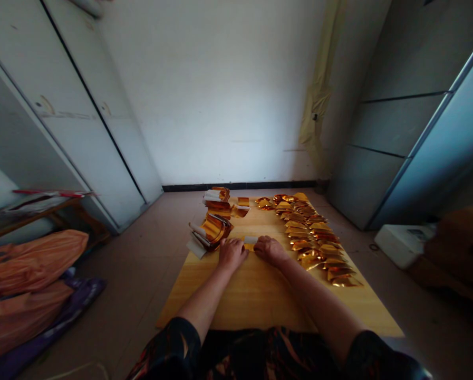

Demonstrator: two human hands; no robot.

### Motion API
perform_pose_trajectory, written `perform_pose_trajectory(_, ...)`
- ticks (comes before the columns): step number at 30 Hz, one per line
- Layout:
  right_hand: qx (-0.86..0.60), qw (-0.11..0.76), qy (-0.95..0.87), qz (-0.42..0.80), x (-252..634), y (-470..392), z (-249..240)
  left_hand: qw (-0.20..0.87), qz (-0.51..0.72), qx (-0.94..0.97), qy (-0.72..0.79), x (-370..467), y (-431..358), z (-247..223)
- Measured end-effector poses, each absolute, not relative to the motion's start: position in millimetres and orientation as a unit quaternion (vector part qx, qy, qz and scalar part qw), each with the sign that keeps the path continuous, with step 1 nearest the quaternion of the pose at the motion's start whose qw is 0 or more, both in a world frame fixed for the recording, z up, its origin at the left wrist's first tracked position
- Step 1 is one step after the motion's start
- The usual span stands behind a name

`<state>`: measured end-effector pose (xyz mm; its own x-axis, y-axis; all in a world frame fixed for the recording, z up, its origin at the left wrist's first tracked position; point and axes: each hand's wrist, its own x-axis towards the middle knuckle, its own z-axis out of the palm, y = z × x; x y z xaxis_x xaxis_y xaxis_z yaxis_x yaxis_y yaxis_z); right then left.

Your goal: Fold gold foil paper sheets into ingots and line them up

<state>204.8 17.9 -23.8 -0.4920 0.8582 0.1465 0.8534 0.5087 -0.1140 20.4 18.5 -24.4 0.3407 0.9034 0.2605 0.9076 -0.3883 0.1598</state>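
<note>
Between my two hands a small sheet of gold foil paper [251, 240] lies on the wooden table [244, 295], its pale grey back partly showing. My left hand [233, 253] has its fingers curled on the sheet's left end. At the right end, my right hand [272, 250] presses with bent fingers. Beyond my left hand sits a curled stack of gold foil sheets [214, 228], with a smaller stack [217, 203] behind it. To the right of my right hand run rows of folded gold foil pieces [313, 232], shiny and overlapping.
White cabinets [74, 105] stand on the left and a grey cabinet [394, 121] on the right. An orange plastic bag [26, 274] lies at the lower left. On the floor at right is a white box [400, 245]. A white wall [228, 95] rises behind the table.
</note>
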Motion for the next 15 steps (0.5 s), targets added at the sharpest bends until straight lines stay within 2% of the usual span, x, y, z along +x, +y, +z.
perform_pose_trajectory(9, -0.492, -0.008, -0.870, -0.028, 190.7, 19.9, -1.7, 0.009, -0.120, -0.845, -0.521, 18.2, 19.5, -13.9)
perform_pose_trajectory(15, -0.478, -0.007, -0.877, -0.056, 183.9, 17.8, -2.6, 0.010, -0.114, -0.852, -0.511, 22.3, 16.7, -10.7)
